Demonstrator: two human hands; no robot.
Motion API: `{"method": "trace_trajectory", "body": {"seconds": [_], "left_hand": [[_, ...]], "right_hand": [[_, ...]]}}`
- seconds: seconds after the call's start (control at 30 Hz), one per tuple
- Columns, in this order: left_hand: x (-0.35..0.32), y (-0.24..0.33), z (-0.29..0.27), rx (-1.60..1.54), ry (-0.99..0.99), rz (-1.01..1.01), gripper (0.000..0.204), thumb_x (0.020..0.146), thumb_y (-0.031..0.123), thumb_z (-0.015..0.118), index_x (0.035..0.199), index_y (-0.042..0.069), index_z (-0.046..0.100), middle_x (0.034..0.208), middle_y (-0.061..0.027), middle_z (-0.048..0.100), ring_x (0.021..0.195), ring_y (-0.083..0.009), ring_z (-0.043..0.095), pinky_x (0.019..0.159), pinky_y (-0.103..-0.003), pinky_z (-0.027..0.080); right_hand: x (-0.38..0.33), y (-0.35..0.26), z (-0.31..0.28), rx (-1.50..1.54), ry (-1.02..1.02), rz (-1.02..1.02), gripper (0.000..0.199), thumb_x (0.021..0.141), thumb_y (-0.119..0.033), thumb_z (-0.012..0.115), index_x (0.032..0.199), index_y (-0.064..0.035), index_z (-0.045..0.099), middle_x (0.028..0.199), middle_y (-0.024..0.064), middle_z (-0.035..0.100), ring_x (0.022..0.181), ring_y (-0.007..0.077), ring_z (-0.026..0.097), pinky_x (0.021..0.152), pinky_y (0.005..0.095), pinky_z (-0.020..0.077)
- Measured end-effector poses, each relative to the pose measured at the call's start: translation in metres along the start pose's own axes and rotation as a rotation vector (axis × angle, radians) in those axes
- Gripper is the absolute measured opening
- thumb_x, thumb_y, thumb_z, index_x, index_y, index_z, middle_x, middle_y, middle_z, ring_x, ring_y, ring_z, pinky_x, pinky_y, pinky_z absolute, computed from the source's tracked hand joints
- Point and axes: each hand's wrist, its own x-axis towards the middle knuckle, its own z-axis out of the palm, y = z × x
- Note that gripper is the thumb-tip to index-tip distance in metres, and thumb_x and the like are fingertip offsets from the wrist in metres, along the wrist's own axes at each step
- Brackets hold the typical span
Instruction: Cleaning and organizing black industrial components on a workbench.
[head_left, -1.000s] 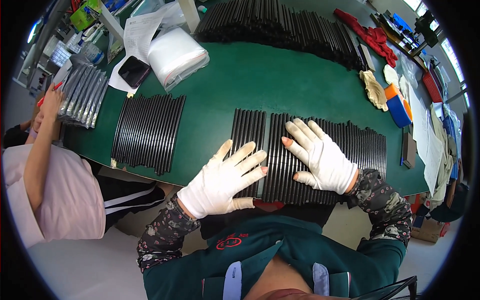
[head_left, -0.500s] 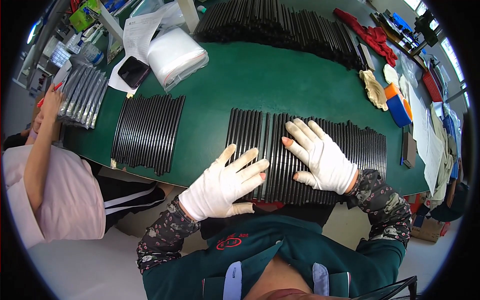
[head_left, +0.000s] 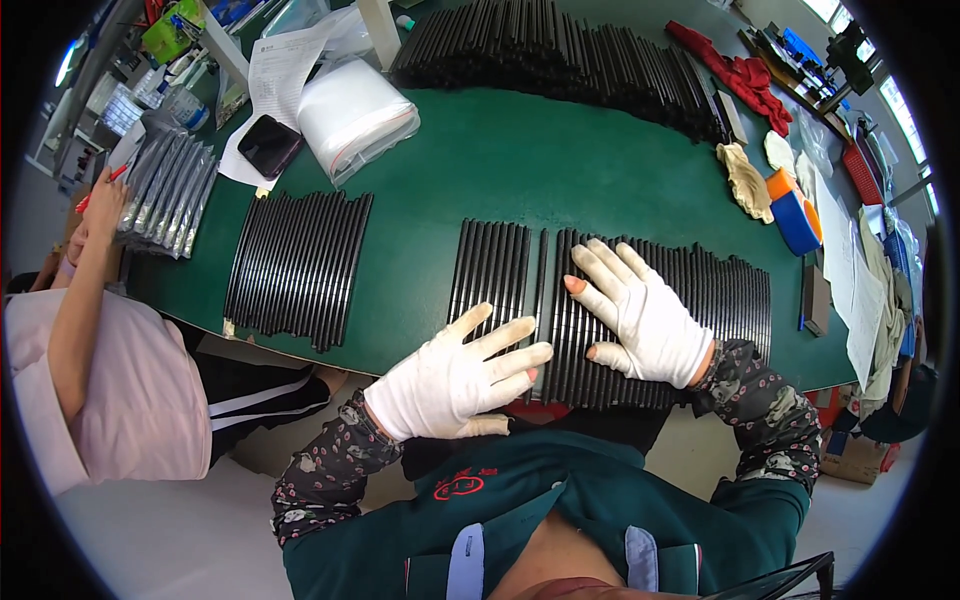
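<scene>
Black rods: laid in a row on green bench; pressed flat under spread right hand; spread left hand rested at row's near-left end

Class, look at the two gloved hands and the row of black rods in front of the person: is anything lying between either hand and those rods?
Nothing visible. The right hand lies flat on the black rods, and the left hand touches them with its fingertips at the near edge.

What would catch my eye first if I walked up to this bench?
Two white-gloved hands, the left hand and right hand, lie flat on a row of black rods at the near edge of a green table. A second batch lies to the left, and a long pile runs along the far side.
</scene>
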Motion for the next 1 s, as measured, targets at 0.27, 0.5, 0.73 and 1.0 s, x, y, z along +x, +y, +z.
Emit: {"method": "trace_trajectory", "body": {"seconds": [0.27,0.5,0.73,1.0], "left_hand": [[0.002,0.001,-0.002,-0.017,0.048,0.024,0.063,0.064,0.038,0.078,0.112,0.009,0.051,0.129,-0.0132,0.049,0.123,-0.0319,0.048,0.098,-0.054,0.039],[0.002,0.003,0.0,-0.027,0.078,0.012,0.049,0.068,0.027,0.074,0.109,0.004,0.056,0.119,-0.0147,0.056,0.118,-0.0298,0.052,0.101,-0.044,0.041],[0.008,0.007,-0.003,-0.005,0.099,-0.04,0.029,0.078,0.015,0.062,0.104,0.001,0.057,0.116,-0.0168,0.059,0.112,-0.0297,0.057,0.098,-0.041,0.046],[0.0,0.003,0.014,-0.017,0.152,-0.009,0.026,0.081,0.012,0.06,0.104,0.001,0.058,0.123,-0.0138,0.057,0.119,-0.0287,0.054,0.1,-0.041,0.044]], "right_hand": [[0.0,0.0,-0.001,0.009,0.009,-0.007,0.078,0.092,-0.062,0.033,0.146,-0.0059,0.028,0.147,0.0259,0.03,0.136,0.0437,0.03,0.111,0.0548,0.0228],[0.024,-0.018,-0.017,0.158,0.043,-0.15,0.083,0.074,-0.047,0.065,0.137,0.0015,0.039,0.14,0.0255,0.037,0.133,0.0416,0.035,0.109,0.0513,0.0282],[0.074,0.005,0.02,0.225,0.068,-0.479,0.086,0.087,-0.068,0.038,0.142,-0.0016,0.033,0.143,0.0257,0.035,0.13,0.0409,0.039,0.108,0.0521,0.029],[0.109,0.024,0.005,0.166,0.173,-0.274,0.065,0.089,-0.044,0.051,0.137,-0.002,0.041,0.14,0.0234,0.04,0.128,0.041,0.041,0.108,0.0493,0.0308]]}}
